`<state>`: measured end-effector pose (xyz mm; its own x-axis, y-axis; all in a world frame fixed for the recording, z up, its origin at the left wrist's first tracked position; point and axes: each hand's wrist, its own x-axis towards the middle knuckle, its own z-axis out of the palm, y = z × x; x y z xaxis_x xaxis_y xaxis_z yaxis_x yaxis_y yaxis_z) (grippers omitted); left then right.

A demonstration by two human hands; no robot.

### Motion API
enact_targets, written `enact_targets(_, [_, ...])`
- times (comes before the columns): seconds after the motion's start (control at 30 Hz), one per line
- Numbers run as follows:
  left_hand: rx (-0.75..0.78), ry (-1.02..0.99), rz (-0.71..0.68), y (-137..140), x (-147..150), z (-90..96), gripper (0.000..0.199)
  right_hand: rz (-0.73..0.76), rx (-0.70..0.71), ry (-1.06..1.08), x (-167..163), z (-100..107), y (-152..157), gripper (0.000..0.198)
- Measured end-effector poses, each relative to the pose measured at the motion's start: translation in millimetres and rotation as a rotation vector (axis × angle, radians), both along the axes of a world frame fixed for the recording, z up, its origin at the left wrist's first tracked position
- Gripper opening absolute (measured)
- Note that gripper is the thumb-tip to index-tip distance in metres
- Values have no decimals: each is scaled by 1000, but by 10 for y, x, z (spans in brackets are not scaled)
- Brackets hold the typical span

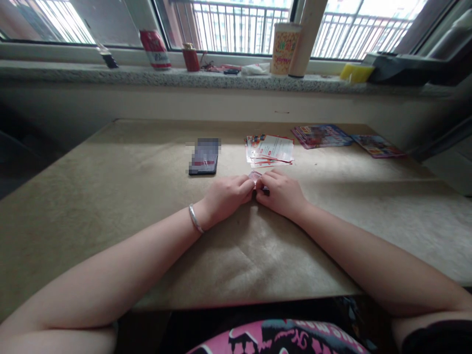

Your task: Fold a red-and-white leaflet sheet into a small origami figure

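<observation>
Shiny metal bangle (195, 219), paper slips (276, 149)

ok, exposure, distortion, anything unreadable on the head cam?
Head view: window backlit and washed out, pale light band across the table; wide-angle stretch, forearms bulging toward the lower corners; phone and larger purple-blue card stack partly pixelated; small item between left hand and right hand too covered to identify.

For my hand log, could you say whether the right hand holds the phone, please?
No: the right hand grips a small pinkish item, while the phone lies on the table.
</observation>
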<state>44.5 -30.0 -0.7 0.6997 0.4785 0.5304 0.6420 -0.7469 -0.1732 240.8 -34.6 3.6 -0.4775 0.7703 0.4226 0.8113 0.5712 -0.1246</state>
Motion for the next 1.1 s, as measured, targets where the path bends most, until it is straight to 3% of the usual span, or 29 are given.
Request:
enact_targets(0.27, [196,-31,29,-16,71,56,18,42,56,-34,11,-18,39,7])
enact_targets(0.6, [109,-55,14,42,-18,25,25,103,168,-110,83,-56,76,13])
enact_targets(0.87, [121,-84,28,54,-59,-5,23,117,174,-157,188,-68,138,13])
enact_targets(1.1, [40,-88,65,72,-97,20,27,122,181,-253,337,-5,199,17])
